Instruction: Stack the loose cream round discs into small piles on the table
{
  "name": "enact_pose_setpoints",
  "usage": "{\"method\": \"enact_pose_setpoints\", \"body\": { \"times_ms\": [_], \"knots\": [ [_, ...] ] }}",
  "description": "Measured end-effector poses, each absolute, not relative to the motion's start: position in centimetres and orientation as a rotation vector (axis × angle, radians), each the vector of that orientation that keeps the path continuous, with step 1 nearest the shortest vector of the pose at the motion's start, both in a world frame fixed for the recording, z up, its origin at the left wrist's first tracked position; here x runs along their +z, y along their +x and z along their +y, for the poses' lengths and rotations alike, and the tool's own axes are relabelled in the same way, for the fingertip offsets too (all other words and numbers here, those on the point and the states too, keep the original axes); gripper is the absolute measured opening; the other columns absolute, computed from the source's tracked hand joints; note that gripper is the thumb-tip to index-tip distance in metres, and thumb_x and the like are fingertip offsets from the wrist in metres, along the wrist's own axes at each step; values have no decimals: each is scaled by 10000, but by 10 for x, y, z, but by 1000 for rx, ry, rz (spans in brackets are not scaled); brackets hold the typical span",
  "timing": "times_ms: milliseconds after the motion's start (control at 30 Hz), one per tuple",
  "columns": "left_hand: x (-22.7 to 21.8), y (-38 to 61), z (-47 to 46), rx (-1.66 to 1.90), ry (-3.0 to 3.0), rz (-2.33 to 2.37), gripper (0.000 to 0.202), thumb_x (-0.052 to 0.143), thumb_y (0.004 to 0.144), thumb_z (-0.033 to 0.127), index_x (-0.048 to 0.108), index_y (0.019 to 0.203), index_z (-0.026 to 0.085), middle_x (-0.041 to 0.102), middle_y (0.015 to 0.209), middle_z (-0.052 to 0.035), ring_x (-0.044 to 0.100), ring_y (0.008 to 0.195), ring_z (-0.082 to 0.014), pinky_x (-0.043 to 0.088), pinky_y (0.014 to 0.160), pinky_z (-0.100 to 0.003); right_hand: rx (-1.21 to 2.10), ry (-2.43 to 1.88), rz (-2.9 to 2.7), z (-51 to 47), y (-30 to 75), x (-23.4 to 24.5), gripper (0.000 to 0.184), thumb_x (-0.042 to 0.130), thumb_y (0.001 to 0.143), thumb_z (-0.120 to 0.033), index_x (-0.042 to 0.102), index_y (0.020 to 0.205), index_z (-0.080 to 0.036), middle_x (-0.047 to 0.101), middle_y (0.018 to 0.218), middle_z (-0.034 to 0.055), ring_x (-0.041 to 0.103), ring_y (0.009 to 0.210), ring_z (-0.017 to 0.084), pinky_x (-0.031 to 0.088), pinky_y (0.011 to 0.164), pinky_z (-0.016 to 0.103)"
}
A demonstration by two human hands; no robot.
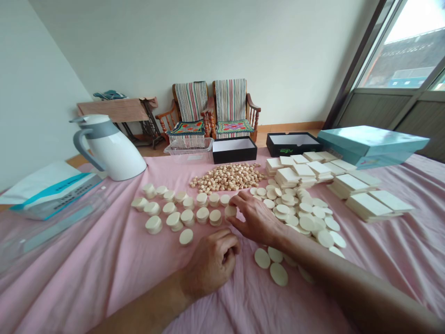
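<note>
My right hand (255, 218) reaches over the pink cloth and pinches a small stack of cream round discs (230, 211) at the end of two rows of such stacks (181, 208). My left hand (212, 262) rests on the cloth just in front, its fingers curled into a loose fist; what it holds, if anything, is hidden. A loose heap of cream discs (306, 215) lies right of my right hand. A pile of small tan wooden pieces (227, 177) sits behind the rows.
Stacks of cream square tiles (333, 183) lie at the right, with a teal box (371, 144) behind them. Two black boxes (234, 149) and a clear tray (189, 147) stand at the back. A white jug (109, 148) and plastic bags (48, 190) are on the left.
</note>
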State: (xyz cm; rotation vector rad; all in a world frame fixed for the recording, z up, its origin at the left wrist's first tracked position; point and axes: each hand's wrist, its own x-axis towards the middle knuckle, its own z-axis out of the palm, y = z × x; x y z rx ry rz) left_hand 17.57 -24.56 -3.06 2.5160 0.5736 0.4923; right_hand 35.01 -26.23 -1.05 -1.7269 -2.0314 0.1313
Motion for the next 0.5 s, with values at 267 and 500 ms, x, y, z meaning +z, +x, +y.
{"method": "enact_pose_setpoints", "body": {
  "times_ms": [267, 500],
  "knots": [
    [-31, 176, -245, 494, 2504, 575, 227, 418, 692, -22, 544, 732, 163, 584, 761, -13, 545, 727, -129, 398, 674, -229, 126, -1702, -2007, -264, 348, -10, 180, 544, 824, -294, 557, 952, -168, 559, 910, 58, 538, 764, 151, 388, 662, 259],
    [-28, 176, -245, 513, 2516, 544, 224, 413, 684, -27, 535, 711, 159, 581, 734, -11, 537, 698, -126, 388, 645, -223, -130, -1988, -1822, -254, 396, -3, 128, 490, 826, -172, 595, 898, -165, 606, 927, 88, 526, 911, 198, 376, 799, 299]
  ]
}}
